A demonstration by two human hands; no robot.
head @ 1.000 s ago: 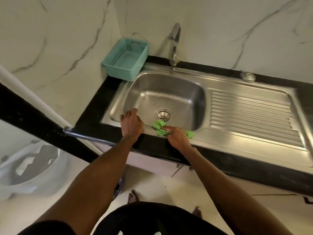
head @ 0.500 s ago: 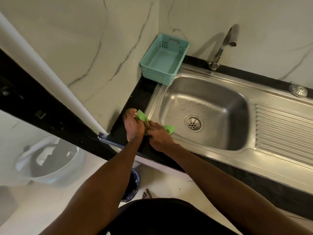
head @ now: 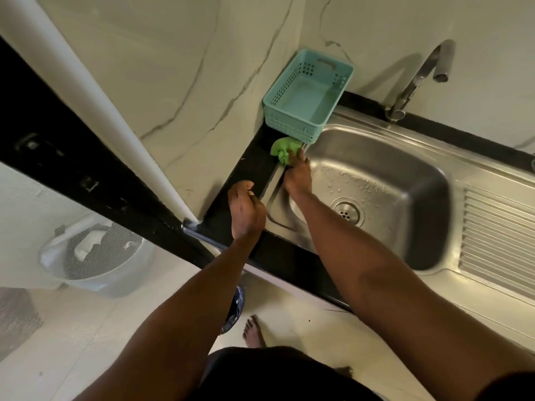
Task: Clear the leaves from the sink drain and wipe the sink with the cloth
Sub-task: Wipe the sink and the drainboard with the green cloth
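Note:
The steel sink (head: 385,157) has a wet basin and a round drain (head: 347,211) with no leaves visible on it. A crumpled green cloth (head: 283,148) lies on the sink's left rim, just in front of the teal basket. My right hand (head: 298,176) reaches along that rim, its fingertips pressing on the cloth's near edge. My left hand (head: 246,209) rests on the black counter (head: 252,166) left of the sink, fingers curled loosely with nothing seen in them.
A teal plastic basket (head: 308,96) stands in the back left corner of the counter. The tap (head: 417,79) rises behind the basin, and a ribbed draining board (head: 498,244) lies to the right. On the floor at the left sits a white bin (head: 95,256).
My right hand has carried the green cloth from the sink's front rim, round its left corner and up the left rim to the basket. My left hand let go of it.

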